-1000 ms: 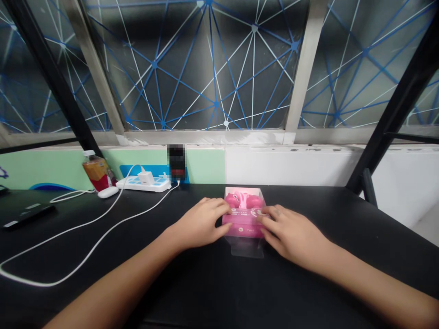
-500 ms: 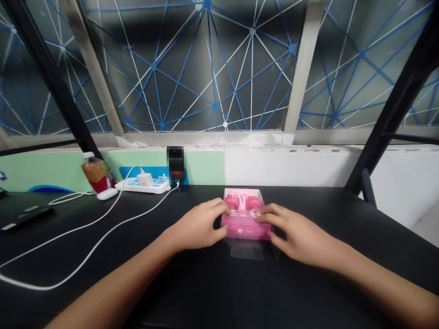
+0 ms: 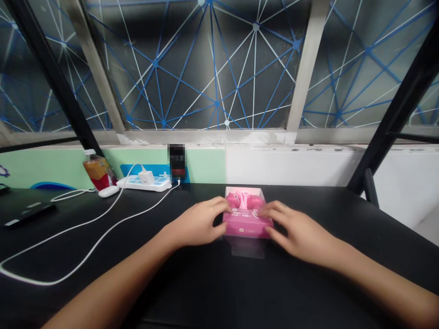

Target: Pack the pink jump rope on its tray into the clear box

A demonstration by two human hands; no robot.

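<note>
A small pink box (image 3: 246, 222) with a clear plastic cover and pink contents lies on the black table (image 3: 212, 292), straight ahead of me. My left hand (image 3: 197, 224) grips its left side, fingers curled over the top edge and thumb at the front. My right hand (image 3: 297, 232) holds the right side the same way, fingers resting on the box's top. A clear plastic flap (image 3: 247, 248) sticks out from under the box toward me.
At the back left are a white power strip (image 3: 144, 183) with a charger, white cables (image 3: 78, 228) trailing across the table, a white mouse (image 3: 108, 191), an orange drink pouch (image 3: 97, 169) and a dark flat device (image 3: 27, 213). Black frame posts stand on both sides.
Both hands stay on the pink box; the right hand's fingers have shifted slightly along the right side and top. The box has hardly moved.
</note>
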